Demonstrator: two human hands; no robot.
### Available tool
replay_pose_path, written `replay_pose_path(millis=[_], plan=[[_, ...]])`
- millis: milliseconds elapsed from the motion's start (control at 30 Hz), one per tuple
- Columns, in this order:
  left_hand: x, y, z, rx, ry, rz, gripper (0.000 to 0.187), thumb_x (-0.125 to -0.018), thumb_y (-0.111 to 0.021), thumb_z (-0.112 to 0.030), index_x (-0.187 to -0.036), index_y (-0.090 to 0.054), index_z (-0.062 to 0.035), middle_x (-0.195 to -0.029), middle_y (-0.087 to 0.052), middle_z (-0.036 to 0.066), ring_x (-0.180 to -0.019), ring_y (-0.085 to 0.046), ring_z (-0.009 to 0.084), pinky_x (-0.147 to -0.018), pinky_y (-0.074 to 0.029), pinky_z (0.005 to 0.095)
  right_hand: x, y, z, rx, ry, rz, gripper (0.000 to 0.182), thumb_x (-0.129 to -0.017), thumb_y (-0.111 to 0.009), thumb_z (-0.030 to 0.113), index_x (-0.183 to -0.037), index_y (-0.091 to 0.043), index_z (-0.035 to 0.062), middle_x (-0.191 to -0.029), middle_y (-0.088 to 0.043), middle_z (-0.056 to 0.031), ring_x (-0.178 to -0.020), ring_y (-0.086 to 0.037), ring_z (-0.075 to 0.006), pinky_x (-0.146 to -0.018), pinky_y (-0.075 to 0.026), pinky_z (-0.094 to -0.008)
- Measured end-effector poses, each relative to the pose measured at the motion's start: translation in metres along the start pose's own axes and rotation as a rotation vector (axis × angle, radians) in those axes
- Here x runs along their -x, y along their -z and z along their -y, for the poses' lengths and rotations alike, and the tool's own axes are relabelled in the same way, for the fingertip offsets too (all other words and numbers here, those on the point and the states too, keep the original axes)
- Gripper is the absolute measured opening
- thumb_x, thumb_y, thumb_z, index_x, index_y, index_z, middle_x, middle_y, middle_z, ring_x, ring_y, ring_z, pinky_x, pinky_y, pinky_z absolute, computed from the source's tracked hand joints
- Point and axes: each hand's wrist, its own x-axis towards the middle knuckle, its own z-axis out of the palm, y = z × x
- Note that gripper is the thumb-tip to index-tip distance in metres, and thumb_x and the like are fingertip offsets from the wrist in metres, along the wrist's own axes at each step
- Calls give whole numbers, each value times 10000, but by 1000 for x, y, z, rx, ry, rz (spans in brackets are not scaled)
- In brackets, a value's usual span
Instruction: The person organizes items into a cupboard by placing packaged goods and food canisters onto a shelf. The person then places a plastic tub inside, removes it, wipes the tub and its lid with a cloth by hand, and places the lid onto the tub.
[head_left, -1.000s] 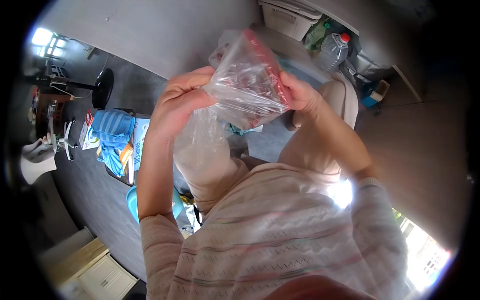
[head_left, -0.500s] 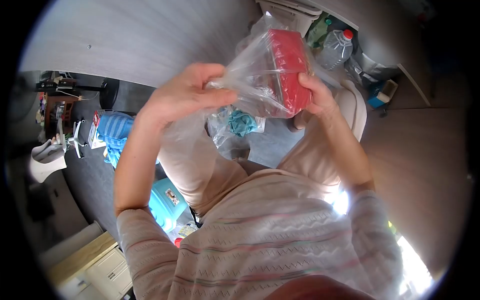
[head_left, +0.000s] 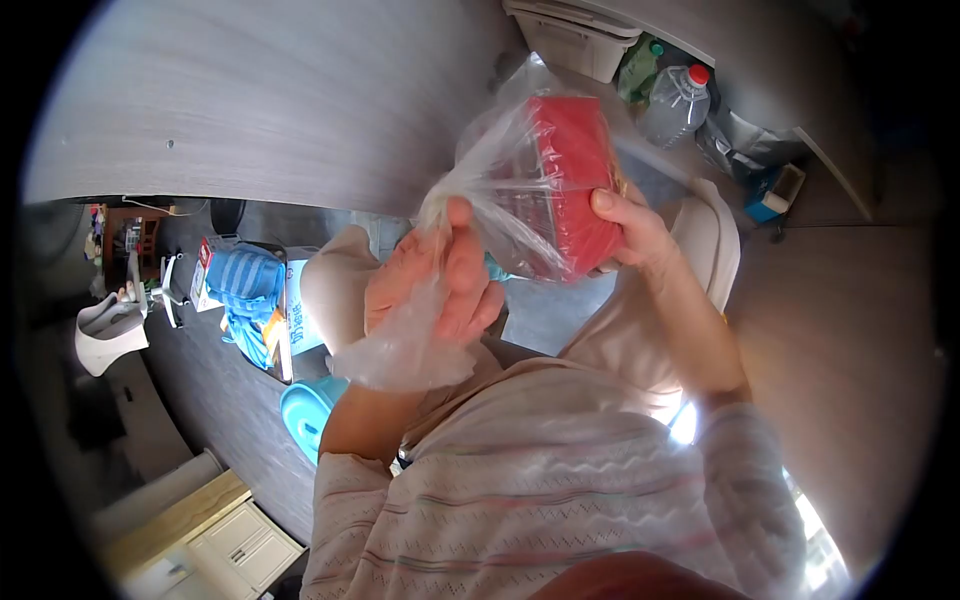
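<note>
A clear plastic bag (head_left: 490, 150) surrounds a red box-shaped item (head_left: 575, 185); what kind of item it is I cannot make out. My left hand (head_left: 435, 275) is closed around the gathered neck of the bag, whose loose end hangs down over the wrist. On the right side of the red item, my right hand (head_left: 635, 225) grips it through the plastic, thumb on the front face and fingers behind. Both hands are raised above my lap. A bit of teal cloth shows just behind the bag's lower edge.
Beyond the bag stand a large clear bottle with a red cap (head_left: 680, 105), a green bottle (head_left: 640, 70) and a pale bin (head_left: 575, 40). A blue box (head_left: 775, 192) lies at right. To the left are a blue striped bag (head_left: 245, 280) and a turquoise container (head_left: 310, 410).
My left hand has turned and moved down and right, now wrapped around the bag's neck. The bag and red item have come slightly lower with my right hand still on them.
</note>
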Motion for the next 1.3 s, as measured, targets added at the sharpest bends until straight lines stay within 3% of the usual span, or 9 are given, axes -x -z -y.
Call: replay_pose_path(millis=[200, 333, 433, 533, 667, 767, 967, 1067, 1300], plan=[[-25, 2, -9, -691, -127, -180, 537, -829, -567, -214, -1287, -363, -21, -997, -559, 118, -701, -570, 163, -586, -444, 296, -5, -4, 0, -33, 14, -79, 578, -765, -656, 195, -1235, -370, 17, -1117, -525, -96, -972, -551, -170, -826, -465, -312], [-28, 10, -30, -1221, 186, -237, 616, -773, -648, -259, -1271, -376, -18, -1053, -557, 137, -849, -590, 219, -709, -460, 295, -5, -7, -3, 9, 28, -103, 624, -758, -669, 168, -1269, -336, 32, -1148, -508, -92, -995, -538, -166, -857, -449, -311], [-28, 12, -38, -1904, 182, -7, 658, -723, -685, -232, -1271, -378, -36, -1062, -560, 151, -951, -563, 284, -779, -446, 309, -7, -3, -9, 32, 34, -136, 662, -745, -689, 157, -1279, -323, 22, -1141, -516, -90, -1008, -530, -162, -873, -438, -309], [-25, 0, -43, -2400, -41, 363, 754, -632, -742, -221, -1279, -388, -63, -1050, -575, 119, -884, -578, 263, -781, -456, 341, -7, -2, -10, 45, 19, -162, 673, -735, -700, 150, -1274, -322, 7, -1123, -529, -87, -994, -537, -160, -865, -442, -305], [-19, 0, -41, -2469, -57, -89, 702, -617, -719, -134, -1253, -423, -115, -964, -603, 122, -812, -582, 317, -732, -462, 377, -8, -4, -7, 26, 14, -139, 674, -729, -705, 143, -1267, -326, -3, -1111, -536, -87, -976, -545, -157, -852, -450, -302], [-25, 8, -44, -2698, -61, -135, 529, -680, -639, -62, -1184, -487, -117, -909, -615, 111, -770, -587, 296, -647, -467, 371, -8, -5, -9, 19, 3, -111, 652, -734, -701, 146, -1257, -340, -1, -1118, -533, -91, -978, -547, -159, -846, -455, -303], [-42, 22, -52, -2721, -438, -26, 265, -713, -586, -42, -975, -585, -85, -777, -593, 65, -635, -555, 264, -564, -437, 351, -9, -5, -8, -11, -5, -106, 601, -757, -666, 211, -1238, -364, 15, -1120, -519, -102, -995, -542, -187, -844, -460, -328], [-48, 11, -55, -2749, -484, 82, 256, -719, -576, -57, -974, -585, -85, -766, -591, 67, -595, -532, 263, -566, -430, 343, -9, -2, -7, -28, -31, -149, 582, -766, -650, 224, -1232, -369, 18, -1115, -518, -107, -998, -542, -197, -837, -465, -343], [-64, -11, -51, -2991, -345, 298, 155, -627, -564, -62, -775, -611, -59, -958, -558, 77, -847, -532, 256, -658, -422, 372, -15, 2, -16, -22, -47, -178, 653, -728, -704, 160, -1251, -351, -6, -1110, -528, -89, -965, -550, -157, -842, -452, -291]])
